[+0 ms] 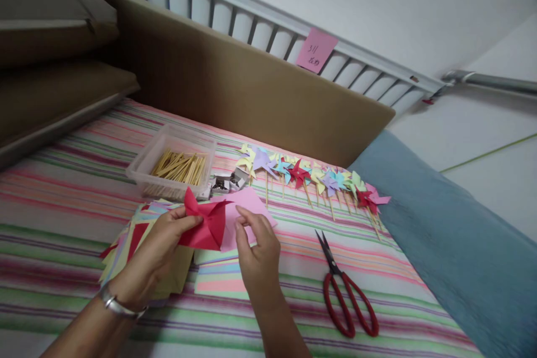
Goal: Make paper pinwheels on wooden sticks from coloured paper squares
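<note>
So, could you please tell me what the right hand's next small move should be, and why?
I'd probably bring the right hand in to fold the red paper's outlying tip toward its centre: the left hand steadies the paper, and that tip sticks out towards the right hand.

Both hands are bare: the left hand (pixel 163 240) left of the frame's centre, the right hand (pixel 260 246) just right of the lower middle. The left forearm (pixel 88 324), running off the lower left edge, and the right forearm (pixel 281 319), cut off at the bottom edge, are uncovered as far as they show. A silver-coloured metal bangle (pixel 118 305) circles the left wrist; its band is curved, smooth and shiny, with bright highlights. Any clasp or fine marking on it is too small to make out.
</note>
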A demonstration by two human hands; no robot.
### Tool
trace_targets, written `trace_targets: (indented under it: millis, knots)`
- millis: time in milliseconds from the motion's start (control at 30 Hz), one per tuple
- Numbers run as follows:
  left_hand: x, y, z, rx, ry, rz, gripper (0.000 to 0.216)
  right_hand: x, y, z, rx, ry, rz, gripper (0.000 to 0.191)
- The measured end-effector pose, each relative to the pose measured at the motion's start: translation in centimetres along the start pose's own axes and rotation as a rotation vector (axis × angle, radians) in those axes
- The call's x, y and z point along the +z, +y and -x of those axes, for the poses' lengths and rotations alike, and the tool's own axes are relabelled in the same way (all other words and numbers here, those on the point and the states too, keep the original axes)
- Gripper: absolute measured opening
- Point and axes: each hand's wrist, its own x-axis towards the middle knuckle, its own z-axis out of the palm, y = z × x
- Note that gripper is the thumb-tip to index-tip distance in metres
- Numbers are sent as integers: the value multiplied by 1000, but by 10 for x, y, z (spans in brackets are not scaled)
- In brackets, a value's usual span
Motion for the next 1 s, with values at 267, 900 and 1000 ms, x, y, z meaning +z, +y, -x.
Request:
trace_targets:
  millis: [267,900,1000]
  knots:
    - [-12,8,-2,-16,-58,-17,13,5,-3,4,-372,-244,274,32]
    - [5,0,4,5,-170,-257,22,11,-4,9,17,-234,181,7]
    - [6,-1,5,19,-184,-282,19,12,-4,9,70,-210,191,9]
